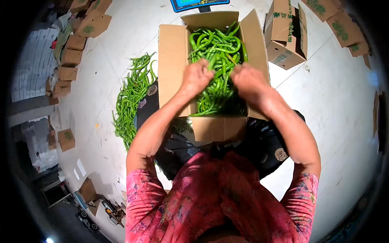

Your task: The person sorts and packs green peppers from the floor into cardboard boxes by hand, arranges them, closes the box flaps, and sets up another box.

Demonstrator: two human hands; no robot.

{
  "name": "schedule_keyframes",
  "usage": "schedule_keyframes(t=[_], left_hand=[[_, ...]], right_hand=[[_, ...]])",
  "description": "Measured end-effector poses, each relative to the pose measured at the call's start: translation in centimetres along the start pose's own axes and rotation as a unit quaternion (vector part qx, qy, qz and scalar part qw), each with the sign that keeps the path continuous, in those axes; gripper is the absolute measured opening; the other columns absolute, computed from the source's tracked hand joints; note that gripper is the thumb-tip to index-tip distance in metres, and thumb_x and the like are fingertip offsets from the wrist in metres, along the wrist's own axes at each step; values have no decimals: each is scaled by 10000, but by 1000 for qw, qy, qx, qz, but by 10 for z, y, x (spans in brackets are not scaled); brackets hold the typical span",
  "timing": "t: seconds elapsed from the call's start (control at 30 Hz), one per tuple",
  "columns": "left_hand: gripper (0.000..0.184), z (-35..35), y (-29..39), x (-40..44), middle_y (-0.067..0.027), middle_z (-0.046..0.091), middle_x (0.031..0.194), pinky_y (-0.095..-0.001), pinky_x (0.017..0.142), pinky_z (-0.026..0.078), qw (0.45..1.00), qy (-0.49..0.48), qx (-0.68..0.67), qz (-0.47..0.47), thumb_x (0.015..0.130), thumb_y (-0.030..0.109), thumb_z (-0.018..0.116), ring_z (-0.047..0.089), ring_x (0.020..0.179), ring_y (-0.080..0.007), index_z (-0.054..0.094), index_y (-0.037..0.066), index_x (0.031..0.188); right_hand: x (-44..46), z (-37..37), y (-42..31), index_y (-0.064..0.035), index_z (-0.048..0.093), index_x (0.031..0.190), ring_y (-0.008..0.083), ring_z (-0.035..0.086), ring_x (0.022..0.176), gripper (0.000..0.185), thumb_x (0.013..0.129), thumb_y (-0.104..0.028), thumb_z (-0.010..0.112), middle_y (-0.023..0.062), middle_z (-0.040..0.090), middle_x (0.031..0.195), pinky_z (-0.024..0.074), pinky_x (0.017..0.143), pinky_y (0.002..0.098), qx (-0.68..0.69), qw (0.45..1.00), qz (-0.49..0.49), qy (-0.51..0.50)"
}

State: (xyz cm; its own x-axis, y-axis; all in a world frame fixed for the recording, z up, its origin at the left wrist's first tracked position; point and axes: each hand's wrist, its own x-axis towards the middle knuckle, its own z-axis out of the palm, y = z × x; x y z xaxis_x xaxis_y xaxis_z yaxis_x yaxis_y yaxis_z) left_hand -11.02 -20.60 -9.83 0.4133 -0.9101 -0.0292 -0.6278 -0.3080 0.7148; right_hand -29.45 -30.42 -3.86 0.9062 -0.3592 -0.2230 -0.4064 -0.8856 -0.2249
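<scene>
An open cardboard box point(173, 60) stands between my knees, filled with long green chili peppers point(219, 83). My left hand point(197, 76) is over the box's left side, its fingers closed on a green chili pepper point(213, 61) that sticks out past the fingertips. Over the right side, my right hand point(249, 81) is slightly blurred, with fingers curled together among the peppers. A thin yellowish-brown strip point(231, 59) shows near its fingertips, but what that hand grips is hidden.
A loose pile of green chili peppers point(131, 97) lies on the floor to the left. Beyond the box is a scale point(198, 4) with a lit display. Another carton point(285, 36) stands at right. Several cartons point(73, 56) line the left side.
</scene>
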Motion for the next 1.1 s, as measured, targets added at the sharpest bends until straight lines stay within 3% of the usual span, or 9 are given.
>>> schedule_keyframes(t=[0.13,0.27,0.4,0.5,0.6,0.73,0.83,1.0,1.1], left_hand=[[256,-41,-14,34,11,511,595,-271,512,411,983,106,-125,-78,823,198,725,442,552,-84,560,38,709],[269,-35,-10,41,-99,586,648,-334,634,474,995,-81,22,-43,822,271,732,545,607,-180,674,13,869],[210,-13,28,46,-189,656,810,-401,697,523,970,209,-23,118,826,158,676,645,687,-288,686,20,985],[268,14,54,53,-197,693,874,-413,730,539,976,106,-15,191,817,171,671,679,775,-340,677,3,1026],[381,53,70,67,-199,703,854,-462,787,532,997,-56,-42,-22,784,321,728,686,839,-366,676,0,984],[239,70,71,75,-92,699,815,-341,662,519,994,-62,-59,-68,809,244,716,663,746,-199,664,27,895],[157,33,73,62,-50,694,866,-246,615,452,963,-60,-261,-21,885,191,629,575,710,-89,673,53,946],[275,-58,60,60,13,633,794,-202,553,358,935,19,-346,-69,970,256,535,431,603,-58,647,70,1139],[225,-58,32,61,-9,633,760,-206,483,342,949,-17,-293,-113,962,235,529,435,563,-62,635,41,1001]], right_hand=[[-26,23,-18,15,611,841,339,629,877,143,852,-34,477,191,610,980,544,757,428,-38,997,-16,-65],[-12,-3,-10,30,595,880,381,618,890,169,885,-36,439,240,583,1012,532,764,458,79,984,146,72],[2,2,9,58,594,1043,424,583,1048,234,878,0,439,302,522,1160,489,889,496,25,994,90,63],[1,-1,5,38,621,1051,373,628,1008,246,852,-22,490,266,631,1028,496,885,475,60,993,79,66],[-3,-15,0,12,644,1002,346,652,961,212,832,-32,525,226,681,937,517,851,435,42,996,52,-66],[-22,6,-1,-47,634,906,335,682,799,116,812,-115,634,183,677,794,528,695,431,11,986,-85,-145],[-32,73,37,-91,639,842,248,660,793,120,840,-206,608,97,649,817,502,656,346,-391,868,-290,99],[-37,8,14,-110,637,854,223,631,854,93,846,-173,569,79,619,892,482,687,302,-171,964,-175,-105],[-37,5,10,-82,633,888,256,629,880,91,820,-125,590,112,618,914,491,723,336,1,998,-65,-16]])
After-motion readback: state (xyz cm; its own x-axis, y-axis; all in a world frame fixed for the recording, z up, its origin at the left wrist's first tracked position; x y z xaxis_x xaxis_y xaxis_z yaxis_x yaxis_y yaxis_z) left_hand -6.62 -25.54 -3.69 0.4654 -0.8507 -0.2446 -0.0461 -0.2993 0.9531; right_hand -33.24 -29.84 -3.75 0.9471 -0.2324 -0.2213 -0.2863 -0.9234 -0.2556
